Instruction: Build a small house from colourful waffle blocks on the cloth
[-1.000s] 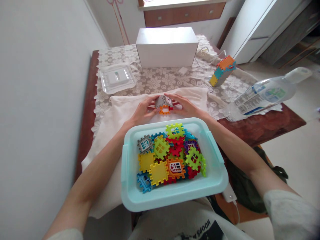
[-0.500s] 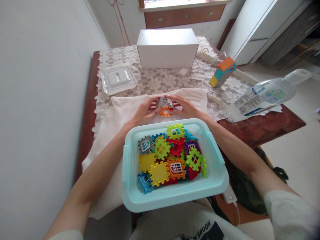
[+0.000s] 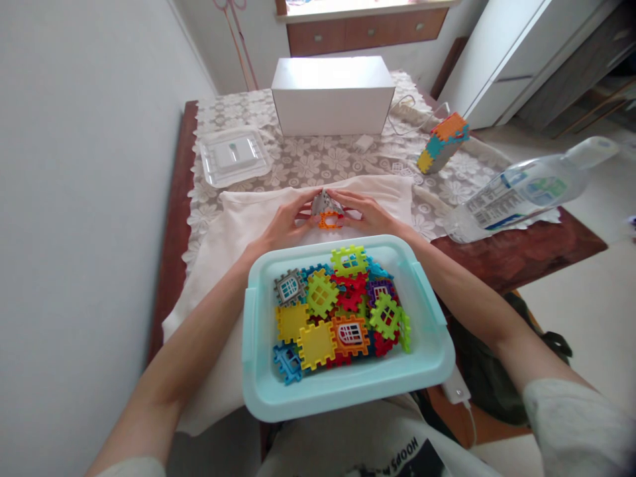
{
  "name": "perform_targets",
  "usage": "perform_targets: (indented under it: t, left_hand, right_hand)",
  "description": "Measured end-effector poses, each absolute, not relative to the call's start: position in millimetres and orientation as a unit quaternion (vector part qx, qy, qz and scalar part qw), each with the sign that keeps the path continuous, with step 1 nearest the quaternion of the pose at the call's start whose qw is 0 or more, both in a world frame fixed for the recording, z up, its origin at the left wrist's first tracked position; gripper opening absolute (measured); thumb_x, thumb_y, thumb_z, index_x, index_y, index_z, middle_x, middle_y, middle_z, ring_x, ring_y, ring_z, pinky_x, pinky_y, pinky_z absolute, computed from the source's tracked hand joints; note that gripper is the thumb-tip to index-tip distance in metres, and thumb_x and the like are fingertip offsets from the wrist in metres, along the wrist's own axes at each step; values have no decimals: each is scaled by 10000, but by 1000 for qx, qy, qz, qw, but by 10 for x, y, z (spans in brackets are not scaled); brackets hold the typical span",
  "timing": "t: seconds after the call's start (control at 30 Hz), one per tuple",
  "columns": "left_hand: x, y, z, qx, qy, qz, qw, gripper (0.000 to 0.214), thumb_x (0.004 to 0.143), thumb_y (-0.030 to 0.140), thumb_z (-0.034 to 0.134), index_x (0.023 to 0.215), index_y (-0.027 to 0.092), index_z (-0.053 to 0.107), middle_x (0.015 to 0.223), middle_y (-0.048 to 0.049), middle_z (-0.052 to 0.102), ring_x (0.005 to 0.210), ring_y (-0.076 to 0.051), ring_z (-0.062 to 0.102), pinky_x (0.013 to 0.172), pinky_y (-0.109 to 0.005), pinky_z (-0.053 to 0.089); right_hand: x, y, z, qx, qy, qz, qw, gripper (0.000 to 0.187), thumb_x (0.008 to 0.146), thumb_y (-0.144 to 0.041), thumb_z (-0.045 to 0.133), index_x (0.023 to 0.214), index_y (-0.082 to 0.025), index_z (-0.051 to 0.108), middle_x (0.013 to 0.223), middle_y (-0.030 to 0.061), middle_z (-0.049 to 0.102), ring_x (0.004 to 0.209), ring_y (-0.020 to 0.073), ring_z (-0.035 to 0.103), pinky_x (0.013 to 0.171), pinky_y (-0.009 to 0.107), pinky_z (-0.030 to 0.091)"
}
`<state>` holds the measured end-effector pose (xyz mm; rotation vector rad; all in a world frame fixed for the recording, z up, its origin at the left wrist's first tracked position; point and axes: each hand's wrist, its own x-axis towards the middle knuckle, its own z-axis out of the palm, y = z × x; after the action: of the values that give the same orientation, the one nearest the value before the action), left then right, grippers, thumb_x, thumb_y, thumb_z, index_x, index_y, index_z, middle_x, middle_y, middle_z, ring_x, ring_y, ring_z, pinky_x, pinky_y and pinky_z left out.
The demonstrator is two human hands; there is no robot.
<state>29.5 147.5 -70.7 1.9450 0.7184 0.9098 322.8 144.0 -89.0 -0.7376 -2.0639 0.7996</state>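
Observation:
My left hand and my right hand meet over a white cloth and together grip a small cluster of joined toy tiles, grey on top and orange below. The fingers of both hands curl round its sides. Just in front of them a pale blue tub sits near my lap, holding several loose interlocking tiles in yellow, green, red, orange, blue and grey.
A white box stands at the table's far side, a clear lid to its left. A built multicoloured tile block and a lying plastic bottle are at the right. A wall runs along the left.
The grey tile on top of the cluster has tilted a little between my fingers. My arms and the tub stay where they were.

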Motion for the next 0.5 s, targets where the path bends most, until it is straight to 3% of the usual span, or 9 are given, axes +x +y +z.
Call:
perform_targets:
  t: [0.1,0.23,0.5]
  left_hand:
    - [292,1470,-706,777,295,365,420,661,1007,448,842,1631,311,673,1664,-147,701,1395,-375,780,1106,-564,714]
    - [285,1474,-712,779,304,359,416,663,1000,464,845,1626,319,681,1708,-125,668,1399,-376,768,1103,-570,720]
    - [280,1471,-693,796,280,354,403,676,1065,459,776,1705,300,626,1826,-106,546,1544,-382,669,1108,-518,729]
  right_hand:
    - [3226,1412,-860,-291,-818,305,392,670,1048,-364,847,1682,-453,649,1790,12,588,1650,343,582,1399,620,477]
    - [3209,1349,-784,-321,-822,299,362,723,1043,-353,842,1706,-512,602,1864,-76,468,1717,309,495,1440,571,426]
    - [3172,1286,-786,-308,-837,268,364,808,1085,-236,770,1796,-473,469,1877,-65,424,1734,313,461,1451,590,395]
